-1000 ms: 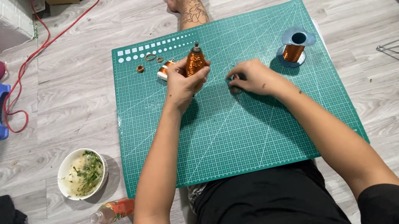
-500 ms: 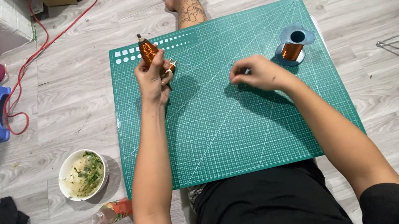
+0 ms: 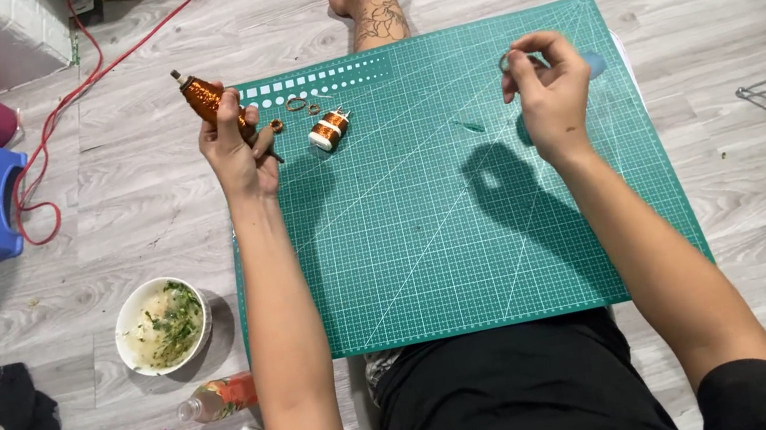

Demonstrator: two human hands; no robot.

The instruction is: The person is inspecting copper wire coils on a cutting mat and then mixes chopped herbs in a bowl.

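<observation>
The left hand (image 3: 236,146) grips an orange glittery tool (image 3: 206,98), raised above the green mat's (image 3: 467,233) corner. The right hand (image 3: 546,89) pinches a small wire ring (image 3: 510,60) in the air. Better to bring both hands close together and low over the mat, near the copper spool (image 3: 328,130).

1. Copper-wound tapered tool (image 3: 206,98): glittery orange, dark tip up-left, tilted, raised over mat's far-left corner.
2. Small wire ring (image 3: 508,62): thin, greyish, pinched up above mat's far-right part.
</observation>
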